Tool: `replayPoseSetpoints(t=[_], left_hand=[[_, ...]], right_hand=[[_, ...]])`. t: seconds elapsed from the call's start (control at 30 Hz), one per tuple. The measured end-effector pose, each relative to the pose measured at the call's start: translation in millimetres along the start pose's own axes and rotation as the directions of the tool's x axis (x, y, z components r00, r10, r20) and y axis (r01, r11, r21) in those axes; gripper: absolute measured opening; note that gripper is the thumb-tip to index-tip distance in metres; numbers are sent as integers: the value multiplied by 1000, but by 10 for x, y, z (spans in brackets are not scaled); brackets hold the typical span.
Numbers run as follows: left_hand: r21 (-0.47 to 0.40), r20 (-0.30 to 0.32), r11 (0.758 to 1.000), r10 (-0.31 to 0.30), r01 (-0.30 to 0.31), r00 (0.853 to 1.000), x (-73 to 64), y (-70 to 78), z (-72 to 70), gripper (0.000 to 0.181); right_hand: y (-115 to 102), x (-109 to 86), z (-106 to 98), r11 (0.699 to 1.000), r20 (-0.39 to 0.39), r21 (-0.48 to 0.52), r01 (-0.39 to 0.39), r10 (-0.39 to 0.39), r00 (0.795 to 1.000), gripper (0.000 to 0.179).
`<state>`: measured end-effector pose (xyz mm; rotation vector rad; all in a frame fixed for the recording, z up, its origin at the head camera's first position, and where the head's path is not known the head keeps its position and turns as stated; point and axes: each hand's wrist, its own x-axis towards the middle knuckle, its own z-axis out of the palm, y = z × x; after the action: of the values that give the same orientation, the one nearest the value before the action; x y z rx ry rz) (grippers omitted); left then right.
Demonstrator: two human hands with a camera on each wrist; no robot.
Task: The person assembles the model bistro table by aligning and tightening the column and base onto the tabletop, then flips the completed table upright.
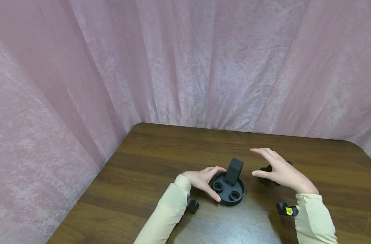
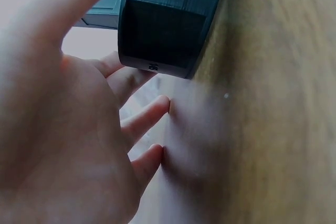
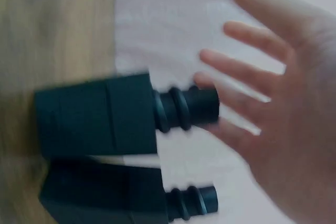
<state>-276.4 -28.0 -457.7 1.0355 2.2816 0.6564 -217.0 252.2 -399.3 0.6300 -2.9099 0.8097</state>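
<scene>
A round black base (image 1: 230,203) with a raised rim lies on the table, its two ring-shaped sockets (image 1: 234,195) facing up. From its floor rises an upright rectangular black block (image 1: 234,171). My left hand (image 1: 205,181) grips the base's left side, thumb at the near rim and fingers at the far rim. In the left wrist view, two of its fingertips touch the table beside the base (image 2: 168,30). My right hand (image 1: 280,171) is spread, holding nothing, above and beside black blocks. The right wrist view shows a block (image 3: 100,116) with a threaded post and a similar block (image 3: 110,192).
The brown wooden table (image 1: 161,149) has rounded far corners. Pink curtains (image 1: 185,67) hang behind it and along the left. Black camera mounts (image 1: 192,205) project from both wrists. More black parts (image 1: 266,169) are partly hidden behind the right hand.
</scene>
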Motion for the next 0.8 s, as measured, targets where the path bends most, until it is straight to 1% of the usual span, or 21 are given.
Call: replayPoseSetpoints(t=[0.07, 0.13, 0.23, 0.33, 0.47, 0.6, 0.7, 0.8], left_hand=[[4, 1, 1000, 2, -2, 1000, 2, -1, 0, 94], [4, -1, 1000, 1, -1, 1000, 5, -3, 1, 93], [1, -5, 1000, 5, -5, 1000, 6, -2, 4, 93], [-8, -7, 1000, 18, -18, 1000, 7, -3, 5, 93], [-17, -11, 1000, 22, -22, 1000, 1, 0, 4, 91], [-8, -18, 1000, 21, -22, 1000, -3, 14, 6, 87], [-4, -17, 1000, 26, -26, 1000, -8, 23, -1, 85], [-18, -2, 1000, 24, -24, 1000, -17, 15, -24, 82]], right_hand=[[47, -47, -35, 999, 56, -16, -31, 31, 998, 75], [86, -81, -61, 998, 112, -38, -53, 57, 992, 76], [131, -108, -78, 995, 162, -74, -66, 78, 984, 70], [166, -108, -67, 992, 174, -112, -53, 72, 982, 61], [187, -94, -37, 989, 156, -144, -19, 42, 987, 53], [180, -80, -8, 994, 164, -110, 6, 12, 986, 51], [171, -57, 18, 998, 182, -63, -2, 14, 983, 53], [163, -32, 30, 999, 201, -39, -9, 16, 980, 54]])
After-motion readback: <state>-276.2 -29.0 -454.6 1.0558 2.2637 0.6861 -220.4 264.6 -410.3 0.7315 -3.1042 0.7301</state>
